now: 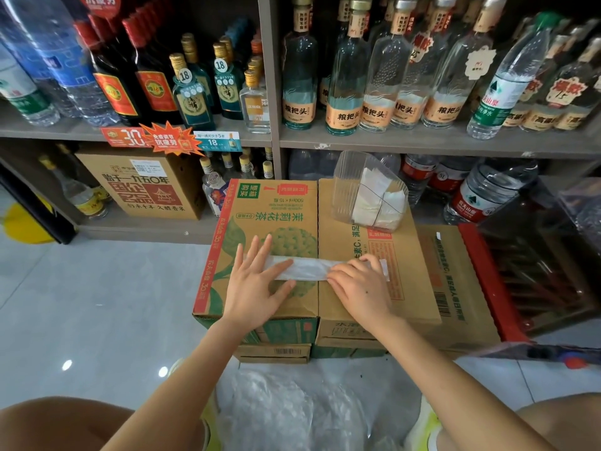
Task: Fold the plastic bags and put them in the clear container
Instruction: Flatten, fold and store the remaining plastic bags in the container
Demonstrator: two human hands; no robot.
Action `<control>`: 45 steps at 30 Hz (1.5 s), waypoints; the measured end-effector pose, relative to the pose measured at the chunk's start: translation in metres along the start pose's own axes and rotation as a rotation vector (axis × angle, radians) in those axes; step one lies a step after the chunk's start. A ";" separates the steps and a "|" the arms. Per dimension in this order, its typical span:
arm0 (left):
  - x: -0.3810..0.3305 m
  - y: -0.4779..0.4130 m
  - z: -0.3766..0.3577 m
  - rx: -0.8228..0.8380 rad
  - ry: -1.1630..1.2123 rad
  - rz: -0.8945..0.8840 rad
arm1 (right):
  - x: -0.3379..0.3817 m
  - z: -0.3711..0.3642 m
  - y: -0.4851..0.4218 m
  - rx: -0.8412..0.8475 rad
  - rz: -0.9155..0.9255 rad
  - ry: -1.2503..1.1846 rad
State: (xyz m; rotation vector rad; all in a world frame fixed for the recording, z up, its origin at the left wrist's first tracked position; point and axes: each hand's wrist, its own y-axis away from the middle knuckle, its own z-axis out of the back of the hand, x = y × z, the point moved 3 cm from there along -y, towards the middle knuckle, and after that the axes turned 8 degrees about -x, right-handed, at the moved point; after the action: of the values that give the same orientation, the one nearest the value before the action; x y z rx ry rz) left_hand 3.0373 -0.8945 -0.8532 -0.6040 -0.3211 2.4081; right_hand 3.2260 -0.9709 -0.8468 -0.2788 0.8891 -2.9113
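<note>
The plastic bag [305, 270], already narrowed to a long white strip, is laid across the seam between the green box [260, 203] and the brown box [413, 271], nearer their front edge than the back. Its left end is pressed flat by the left grip [257, 281], fingers straight and spread, nothing clasped. Its right part is covered by the right grip [361, 281], fingers curled over the strip with the thumb at its near edge, so it looks pinched there. Folding is judged the step in hand. Next, the strip would need doubling end over end into a small packet, with air smoothed out. Then comes the clear container [349, 190] at the brown box's back edge, where folded bags [374, 203] are already stacked. More loose bags [302, 408] are heaped on the floor below.
</note>
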 end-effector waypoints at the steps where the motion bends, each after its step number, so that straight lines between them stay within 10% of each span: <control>1: -0.004 0.000 -0.002 -0.022 0.008 -0.039 | 0.001 0.001 0.000 -0.007 -0.017 -0.005; 7: -0.028 -0.003 -0.017 -0.023 0.181 -0.058 | 0.007 0.003 0.001 0.031 -0.089 -0.037; 18: -0.018 -0.005 -0.011 -0.015 0.570 0.412 | -0.019 0.021 -0.011 0.219 -0.389 -0.192; 25: -0.016 -0.007 0.006 0.037 0.994 0.719 | -0.043 0.025 -0.009 0.294 -0.883 -0.852; 36: -0.010 -0.006 0.008 0.142 1.119 0.771 | 0.014 -0.009 -0.042 0.214 -1.065 -1.393; 45: 0.013 -0.002 0.011 0.065 1.374 0.857 | 0.013 -0.004 -0.036 0.447 -0.896 -1.067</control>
State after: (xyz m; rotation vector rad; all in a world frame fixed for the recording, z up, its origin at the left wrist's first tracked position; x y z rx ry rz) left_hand 3.0242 -0.8859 -0.8477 -2.4586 0.7251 1.9918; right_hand 3.2113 -0.9411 -0.8279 -2.3162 -0.1287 -2.6732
